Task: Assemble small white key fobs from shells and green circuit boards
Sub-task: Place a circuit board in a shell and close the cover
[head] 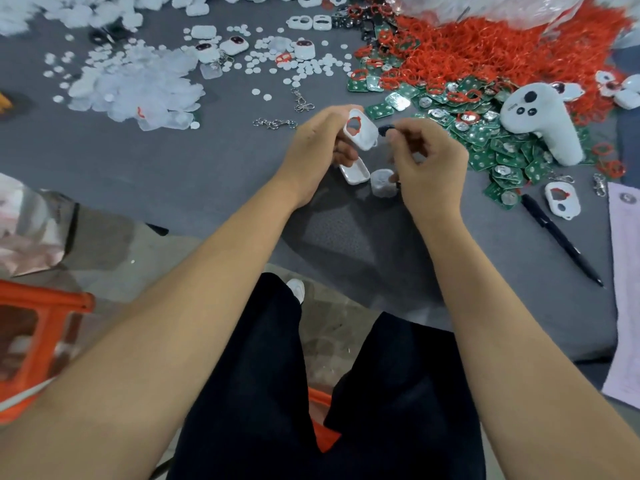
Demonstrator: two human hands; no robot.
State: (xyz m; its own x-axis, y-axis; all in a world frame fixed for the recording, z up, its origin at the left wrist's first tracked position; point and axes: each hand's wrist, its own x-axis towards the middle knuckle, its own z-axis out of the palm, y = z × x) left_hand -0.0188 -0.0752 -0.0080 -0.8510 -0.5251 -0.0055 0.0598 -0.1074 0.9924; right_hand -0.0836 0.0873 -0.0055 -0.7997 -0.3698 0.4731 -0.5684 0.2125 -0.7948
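My left hand (pixel 317 147) grips a white fob shell (pixel 362 131) with a red ring set in its round opening, tilted up above the grey table. Close on its right, my right hand (pixel 427 161) pinches a small dark part (pixel 385 129) at the fingertips, just beside the shell. Under my hands lie a second white shell half (pixel 355 172), hollow side up, and a clear round piece (pixel 382 183). A heap of green circuit boards (pixel 485 140) lies to the right.
Red rubber rings (pixel 485 46) pile up at the back right. White discs and clear pieces (pixel 138 88) cover the left. A white plush toy (pixel 543 119), a black pen (pixel 561 237), another shell (pixel 562 200), metal clasps (pixel 275 123), an orange stool (pixel 41 327).
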